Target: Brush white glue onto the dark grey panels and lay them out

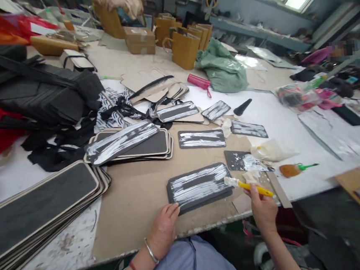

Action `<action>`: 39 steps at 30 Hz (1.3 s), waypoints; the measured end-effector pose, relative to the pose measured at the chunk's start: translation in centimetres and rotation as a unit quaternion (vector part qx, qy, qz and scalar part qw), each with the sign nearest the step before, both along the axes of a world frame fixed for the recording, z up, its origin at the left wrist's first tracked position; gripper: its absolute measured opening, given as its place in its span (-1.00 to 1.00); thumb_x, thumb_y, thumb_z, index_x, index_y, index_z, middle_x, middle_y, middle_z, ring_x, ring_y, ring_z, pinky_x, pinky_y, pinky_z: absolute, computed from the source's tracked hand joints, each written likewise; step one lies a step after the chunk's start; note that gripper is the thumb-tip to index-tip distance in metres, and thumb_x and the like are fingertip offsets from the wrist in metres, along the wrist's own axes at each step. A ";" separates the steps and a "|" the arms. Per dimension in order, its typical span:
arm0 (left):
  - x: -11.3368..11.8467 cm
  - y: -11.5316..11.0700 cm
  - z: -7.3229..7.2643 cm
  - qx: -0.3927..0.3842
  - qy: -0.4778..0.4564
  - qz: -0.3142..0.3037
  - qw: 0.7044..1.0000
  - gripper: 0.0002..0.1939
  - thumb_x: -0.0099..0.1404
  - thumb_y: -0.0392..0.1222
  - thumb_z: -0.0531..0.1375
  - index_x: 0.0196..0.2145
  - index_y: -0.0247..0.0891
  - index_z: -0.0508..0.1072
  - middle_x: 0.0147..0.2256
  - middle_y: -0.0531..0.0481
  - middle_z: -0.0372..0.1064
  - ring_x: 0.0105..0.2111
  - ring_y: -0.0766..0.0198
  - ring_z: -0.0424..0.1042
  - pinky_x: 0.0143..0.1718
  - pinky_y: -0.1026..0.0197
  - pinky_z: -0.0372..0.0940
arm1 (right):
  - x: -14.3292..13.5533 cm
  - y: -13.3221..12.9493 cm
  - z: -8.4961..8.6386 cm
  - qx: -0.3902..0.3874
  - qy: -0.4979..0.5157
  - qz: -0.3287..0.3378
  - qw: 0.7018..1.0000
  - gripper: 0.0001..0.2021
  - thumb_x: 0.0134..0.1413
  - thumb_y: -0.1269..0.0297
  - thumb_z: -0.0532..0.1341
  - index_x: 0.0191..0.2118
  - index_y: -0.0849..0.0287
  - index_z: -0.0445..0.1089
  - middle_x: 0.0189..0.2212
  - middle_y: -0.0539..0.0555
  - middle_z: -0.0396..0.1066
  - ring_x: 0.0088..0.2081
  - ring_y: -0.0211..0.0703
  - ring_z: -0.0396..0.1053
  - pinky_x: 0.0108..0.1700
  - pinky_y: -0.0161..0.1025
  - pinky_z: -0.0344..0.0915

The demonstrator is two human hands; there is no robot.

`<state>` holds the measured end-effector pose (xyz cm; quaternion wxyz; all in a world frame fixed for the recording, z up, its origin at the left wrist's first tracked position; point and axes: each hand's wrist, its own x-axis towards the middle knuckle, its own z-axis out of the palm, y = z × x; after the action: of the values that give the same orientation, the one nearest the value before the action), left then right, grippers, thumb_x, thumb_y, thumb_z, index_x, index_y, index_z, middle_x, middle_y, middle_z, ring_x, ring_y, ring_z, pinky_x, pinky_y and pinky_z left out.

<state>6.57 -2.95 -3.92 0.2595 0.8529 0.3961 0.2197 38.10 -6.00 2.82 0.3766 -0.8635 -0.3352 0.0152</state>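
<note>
One yellow brush [245,186] in the snug right grip [264,209]; left grip [163,228] against a panel stack [200,186], spread unclear.

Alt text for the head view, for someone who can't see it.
The right hand holds a yellow-handled brush at a stack of dark grey rectangular panels, the top one streaked white; the left hand touches the stack's near left corner.

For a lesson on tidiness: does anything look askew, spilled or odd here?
Yes. On the left, one coated panel lies askew on a stack, angled against the pieces below. At right, the orange bottle lies on its side, not upright, though no spill shows. White blobs dot the dark board beyond the brush.
</note>
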 end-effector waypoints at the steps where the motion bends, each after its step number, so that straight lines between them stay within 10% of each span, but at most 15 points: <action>1: 0.1 0.0 -0.1 -0.008 -0.019 0.027 0.999 -0.54 0.07 -0.53 -0.07 -0.11 -0.29 0.35 -0.11 -0.15 0.35 -0.09 0.19 0.31 -0.06 0.04 0.31 | 0.3 0.0 0.2 0.002 -0.041 0.015 0.999 -0.46 0.00 -0.14 0.05 -0.26 0.31 0.42 -0.48 0.21 0.46 -0.31 0.08 0.42 -0.23 -0.04 0.31; 6: 1.8 0.4 -0.5 -0.078 -0.069 0.226 0.968 -0.72 0.20 -0.32 -0.05 -0.15 -0.34 0.32 -0.25 -0.17 0.33 -0.23 0.18 0.37 -0.20 0.03 0.37 | -0.9 0.2 -0.5 0.032 -0.197 0.236 0.951 -0.68 0.14 0.08 0.03 -0.25 0.21 0.37 -0.35 0.18 0.43 -0.29 -0.04 0.38 -0.20 -0.07 0.32; 12: 3.6 0.4 -1.6 -0.070 -0.060 0.290 0.953 -0.68 0.18 -0.27 -0.03 -0.12 -0.35 0.34 -0.27 -0.17 0.33 -0.22 0.12 0.34 -0.15 -0.06 0.32 | -4.4 -0.5 -0.5 0.062 -0.176 0.386 0.904 -0.77 0.15 0.37 0.05 -0.07 0.17 0.28 -0.26 0.14 0.40 -0.18 -0.13 0.36 -0.15 -0.16 0.35; 24: 5.9 -0.6 2.2 0.014 0.063 0.328 0.943 -0.63 0.20 -0.40 -0.06 -0.06 -0.32 0.32 -0.19 -0.19 0.33 -0.16 0.13 0.28 -0.11 -0.01 0.25 | -3.1 0.0 -3.0 0.098 -0.198 0.451 0.865 -0.72 0.16 0.31 0.05 0.00 0.14 0.24 -0.24 0.16 0.38 -0.20 -0.09 0.36 -0.16 -0.16 0.33; 32: 5.1 2.3 2.1 -0.323 -0.169 0.427 0.828 -0.79 0.00 -0.13 0.09 -0.46 -0.31 0.42 -0.56 0.02 0.38 -0.59 0.30 0.32 -0.55 0.26 0.27 | -2.8 -0.3 -2.3 0.115 -0.141 0.457 0.870 -0.75 0.13 0.36 0.07 -0.06 0.13 0.30 -0.25 0.13 0.40 -0.20 -0.12 0.37 -0.15 -0.19 0.34; 39: 4.3 2.8 1.9 -0.360 -0.204 0.408 0.814 -0.73 -0.16 0.00 0.12 -0.59 -0.28 0.34 -0.69 0.14 0.27 -0.75 0.42 0.16 -0.73 0.33 0.11 | 2.2 -1.5 -1.0 0.069 -0.027 0.268 0.961 -0.73 0.13 0.14 0.03 -0.26 0.20 0.37 -0.35 0.11 0.44 -0.29 -0.12 0.41 -0.21 -0.22 0.35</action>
<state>10.90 -0.16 -2.06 0.5092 0.3948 0.6965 0.3160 40.25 -7.51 1.83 0.4082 -0.7142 -0.5643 0.0692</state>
